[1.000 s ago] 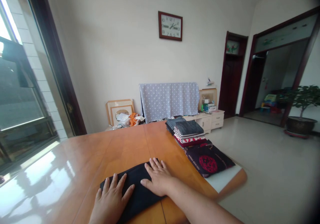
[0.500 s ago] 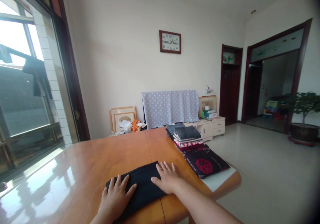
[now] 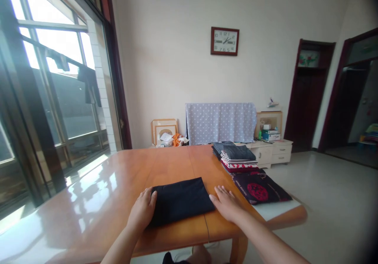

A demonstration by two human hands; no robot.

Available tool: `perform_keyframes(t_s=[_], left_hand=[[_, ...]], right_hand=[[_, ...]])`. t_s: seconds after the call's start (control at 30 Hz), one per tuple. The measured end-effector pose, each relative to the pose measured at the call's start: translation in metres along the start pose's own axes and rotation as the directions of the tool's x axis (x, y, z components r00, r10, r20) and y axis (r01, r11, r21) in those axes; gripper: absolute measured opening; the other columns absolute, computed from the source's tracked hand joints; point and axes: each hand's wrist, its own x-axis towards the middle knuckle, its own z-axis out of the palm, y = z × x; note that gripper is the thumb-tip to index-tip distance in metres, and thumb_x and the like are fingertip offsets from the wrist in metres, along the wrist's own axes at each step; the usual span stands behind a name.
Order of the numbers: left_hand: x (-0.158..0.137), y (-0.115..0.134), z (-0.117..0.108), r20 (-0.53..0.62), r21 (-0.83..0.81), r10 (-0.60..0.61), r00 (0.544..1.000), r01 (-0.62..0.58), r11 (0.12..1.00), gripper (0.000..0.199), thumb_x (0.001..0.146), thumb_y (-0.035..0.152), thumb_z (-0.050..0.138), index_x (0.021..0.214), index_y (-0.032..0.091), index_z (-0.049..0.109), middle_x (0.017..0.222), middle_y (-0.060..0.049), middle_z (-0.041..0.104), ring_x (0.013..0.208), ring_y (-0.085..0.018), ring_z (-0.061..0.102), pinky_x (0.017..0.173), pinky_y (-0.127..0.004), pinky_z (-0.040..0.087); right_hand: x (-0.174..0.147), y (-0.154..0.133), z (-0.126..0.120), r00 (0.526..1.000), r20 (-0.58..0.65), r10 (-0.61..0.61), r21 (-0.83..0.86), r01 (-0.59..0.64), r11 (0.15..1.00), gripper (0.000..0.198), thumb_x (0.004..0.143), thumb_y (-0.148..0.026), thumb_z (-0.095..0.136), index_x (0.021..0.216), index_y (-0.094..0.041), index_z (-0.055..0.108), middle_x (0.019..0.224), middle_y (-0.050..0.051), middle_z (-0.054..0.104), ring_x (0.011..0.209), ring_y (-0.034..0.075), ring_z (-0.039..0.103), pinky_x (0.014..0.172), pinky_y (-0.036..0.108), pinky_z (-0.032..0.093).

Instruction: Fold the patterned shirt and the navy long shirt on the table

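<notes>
A dark navy folded garment [image 3: 181, 201] lies flat on the wooden table [image 3: 130, 173] in front of me. At its left end rests my left hand [image 3: 143, 205], fingers stretched out together and the thumb along the cloth's edge. My right hand [image 3: 227, 203] is open on the tabletop by the other end, its thumb close to the right edge of the cloth; whether they touch I cannot tell. Farther right sits a folded dark garment with a red round print [image 3: 258, 191]. Behind it rises a stack of folded clothes [image 3: 238, 157], with grey jeans on top.
Beyond the table stand a white low cabinet [image 3: 280, 154] and something draped with a dotted grey-blue cloth [image 3: 220, 122]. Framed pictures [image 3: 163, 128] lean on the wall at the left. A large window [image 3: 65, 98] is on my left, a dark door [image 3: 310, 102] at the far right.
My hands have moved off the top of the navy garment to its left and right ends. The view has turned left, so the room appears shifted right.
</notes>
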Motion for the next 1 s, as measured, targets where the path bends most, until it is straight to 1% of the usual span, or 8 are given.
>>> perform_keyframes(t_s=[0.1, 0.23, 0.33, 0.43, 0.57, 0.77, 0.87, 1.0], left_hand=[[-0.015, -0.008, -0.008, -0.052, -0.075, 0.007, 0.999, -0.011, 0.997, 0.058, 0.1, 0.051, 0.028, 0.132, 0.014, 0.058, 0.135, -0.014, 0.065, 0.13, -0.027, 0.057, 0.112, -0.041, 0.041], [-0.032, -0.01, -0.013, -0.034, -0.126, 0.001, 0.999, -0.005, 0.992, 0.051, 0.1, 0.051, 0.031, 0.121, 0.017, 0.064, 0.124, -0.012, 0.071, 0.121, -0.027, 0.063, 0.103, -0.039, 0.046], [-0.042, -0.011, -0.015, -0.053, -0.148, -0.06, 0.997, 0.052, 0.988, 0.048, 0.1, 0.052, 0.032, 0.117, 0.02, 0.064, 0.119, -0.011, 0.073, 0.116, -0.027, 0.065, 0.098, -0.038, 0.048], [-0.054, -0.006, -0.014, -0.098, -0.154, -0.141, 0.985, 0.125, 0.98, 0.047, 0.099, 0.053, 0.035, 0.118, 0.021, 0.063, 0.121, -0.01, 0.072, 0.114, -0.027, 0.065, 0.095, -0.037, 0.048], [-0.071, 0.008, -0.012, -0.118, -0.092, -0.111, 0.987, 0.1, 0.991, 0.044, 0.097, 0.051, 0.04, 0.125, 0.023, 0.06, 0.13, -0.009, 0.067, 0.119, -0.025, 0.062, 0.097, -0.037, 0.044], [-0.085, 0.023, -0.011, -0.081, 0.106, -0.045, 0.996, 0.054, 0.993, 0.037, 0.096, 0.047, 0.042, 0.116, 0.027, 0.067, 0.122, -0.008, 0.068, 0.117, -0.027, 0.059, 0.098, -0.041, 0.038], [-0.087, 0.023, -0.011, -0.099, 0.117, -0.042, 0.994, 0.053, 0.992, 0.038, 0.097, 0.047, 0.041, 0.117, 0.027, 0.067, 0.122, -0.008, 0.068, 0.117, -0.027, 0.059, 0.098, -0.041, 0.037], [-0.086, 0.018, -0.012, -0.101, 0.06, -0.048, 0.994, 0.054, 0.997, 0.041, 0.098, 0.049, 0.041, 0.119, 0.025, 0.067, 0.122, -0.008, 0.068, 0.116, -0.026, 0.06, 0.099, -0.039, 0.039]], right_hand=[[-0.003, -0.001, 0.009, 0.999, -0.033, -0.042, 0.002, 0.043, 0.999, 0.075, 0.098, -0.061, 0.025, 0.157, -0.014, 0.033, 0.162, 0.013, 0.033, 0.153, 0.028, 0.022, 0.124, 0.049, 0.013], [-0.004, -0.002, 0.02, 0.997, -0.049, -0.064, -0.007, 0.064, 0.998, 0.072, 0.098, -0.059, 0.027, 0.155, -0.015, 0.038, 0.161, 0.012, 0.037, 0.152, 0.028, 0.024, 0.124, 0.052, 0.009], [-0.003, 0.002, 0.026, 0.995, -0.076, -0.067, 0.009, 0.068, 0.998, 0.071, 0.098, -0.059, 0.028, 0.152, -0.015, 0.043, 0.16, 0.012, 0.039, 0.151, 0.029, 0.028, 0.124, 0.053, 0.01], [0.0, 0.008, 0.031, 0.987, -0.144, -0.07, 0.039, 0.076, 0.996, 0.068, 0.098, -0.058, 0.029, 0.148, -0.016, 0.049, 0.156, 0.012, 0.045, 0.149, 0.028, 0.033, 0.123, 0.052, 0.016], [0.0, 0.014, 0.037, 0.971, -0.225, -0.084, 0.074, 0.103, 0.992, 0.063, 0.099, -0.055, 0.029, 0.142, -0.017, 0.057, 0.15, 0.012, 0.053, 0.144, 0.028, 0.041, 0.121, 0.049, 0.024], [-0.006, 0.013, 0.04, 0.956, -0.266, -0.128, 0.025, 0.14, 0.99, 0.054, 0.096, -0.048, 0.038, 0.132, -0.018, 0.064, 0.146, 0.013, 0.057, 0.141, 0.03, 0.046, 0.119, 0.048, 0.028], [-0.01, 0.011, 0.037, 0.947, -0.289, -0.139, 0.04, 0.157, 0.987, 0.053, 0.097, -0.048, 0.034, 0.127, -0.018, 0.067, 0.143, 0.013, 0.059, 0.137, 0.029, 0.049, 0.117, 0.045, 0.031], [-0.019, 0.006, 0.028, 0.937, -0.313, -0.158, 0.085, 0.193, 0.977, 0.052, 0.098, -0.046, 0.03, 0.119, -0.02, 0.07, 0.133, 0.012, 0.067, 0.129, 0.028, 0.056, 0.111, 0.04, 0.037]])
